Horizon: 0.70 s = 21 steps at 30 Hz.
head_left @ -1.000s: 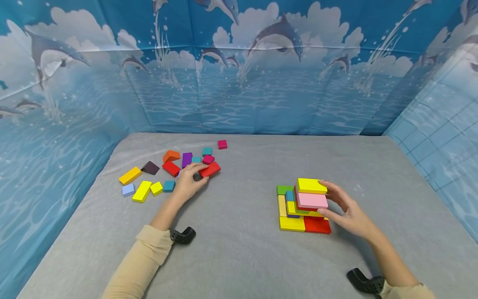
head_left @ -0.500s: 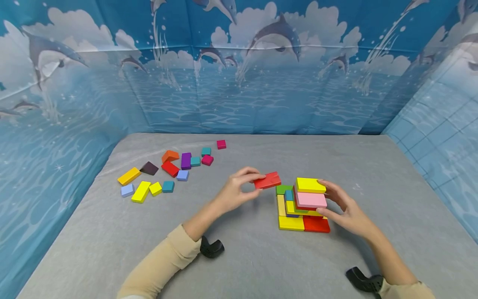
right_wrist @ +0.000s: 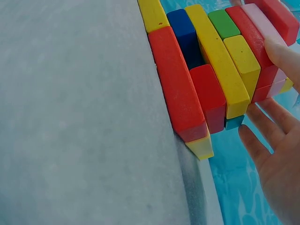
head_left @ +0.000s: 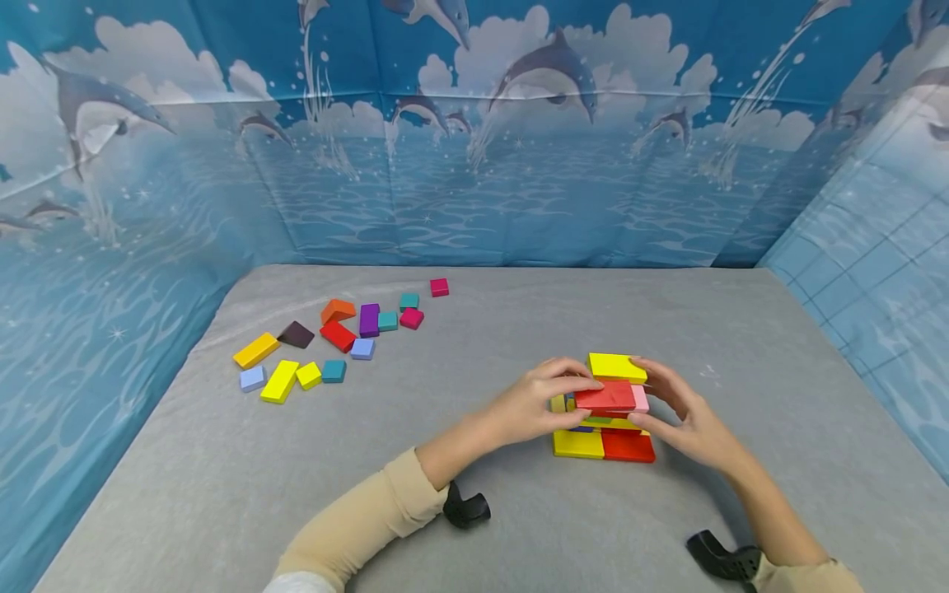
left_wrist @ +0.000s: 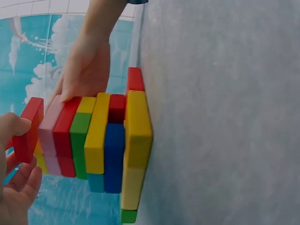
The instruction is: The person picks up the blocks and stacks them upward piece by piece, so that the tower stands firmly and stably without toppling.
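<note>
My left hand [head_left: 544, 403] pinches a red wooden block [head_left: 610, 396] between thumb and fingers, just over the front of a multicoloured block tower [head_left: 580, 445]. Beneath it is a pink block [head_left: 640, 399] of the tower's upper part; the left wrist view shows a narrow gap between the red and pink blocks [left_wrist: 49, 126]. A yellow block [head_left: 617, 366] lies at the back of the top. From the right side, my right hand [head_left: 689, 420] grips the tower's upper layers, thumb in front and fingers behind, touching a red layer [right_wrist: 246, 42] in the right wrist view.
Loose blocks lie scattered at the table's left, among them a purple block [head_left: 369, 320], an orange block [head_left: 338, 310] and a dark block [head_left: 296, 333]. A dolphin-print curtain [head_left: 474, 189] hangs behind the grey table cover [head_left: 474, 527].
My left hand has lifted the red block from the loose pile and carried it right, to just over the tower. My right hand has stayed at the tower's side.
</note>
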Motion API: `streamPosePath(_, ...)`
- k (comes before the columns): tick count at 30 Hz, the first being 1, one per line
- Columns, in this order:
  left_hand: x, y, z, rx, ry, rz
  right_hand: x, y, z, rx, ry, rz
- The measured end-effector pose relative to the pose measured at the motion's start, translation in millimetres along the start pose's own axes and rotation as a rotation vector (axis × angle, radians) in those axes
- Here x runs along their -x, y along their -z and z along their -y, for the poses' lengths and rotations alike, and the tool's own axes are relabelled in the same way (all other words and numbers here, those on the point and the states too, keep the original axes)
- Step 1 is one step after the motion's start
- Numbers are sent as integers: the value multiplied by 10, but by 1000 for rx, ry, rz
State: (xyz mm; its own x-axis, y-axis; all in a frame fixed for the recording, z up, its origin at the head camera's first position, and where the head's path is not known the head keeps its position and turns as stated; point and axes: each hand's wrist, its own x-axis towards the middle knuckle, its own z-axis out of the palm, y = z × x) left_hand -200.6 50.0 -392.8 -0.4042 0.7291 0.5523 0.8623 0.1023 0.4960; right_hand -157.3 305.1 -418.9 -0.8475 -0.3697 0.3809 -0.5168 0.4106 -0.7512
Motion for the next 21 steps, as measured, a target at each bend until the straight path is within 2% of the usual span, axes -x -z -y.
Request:
streamPosePath(6,-44,-74,10,-85,-35,9,-2,11,-16,-6,22,4)
streamPosePath(12,-93,-106,7,-273,-62,-25,-1,13,-16,-17,22,10)
streamPosePath(14,-107,-119,7,-309,-62,-39,-1,14,-13,-20,14,12)
streamPosePath(18,-126,-142,4,-291,-16,-31,-4,13,-10,-16,12,13)
streamPosePath(21,-134,-159,13,-217,36,-26,-5,13,-8,-10,14,11)
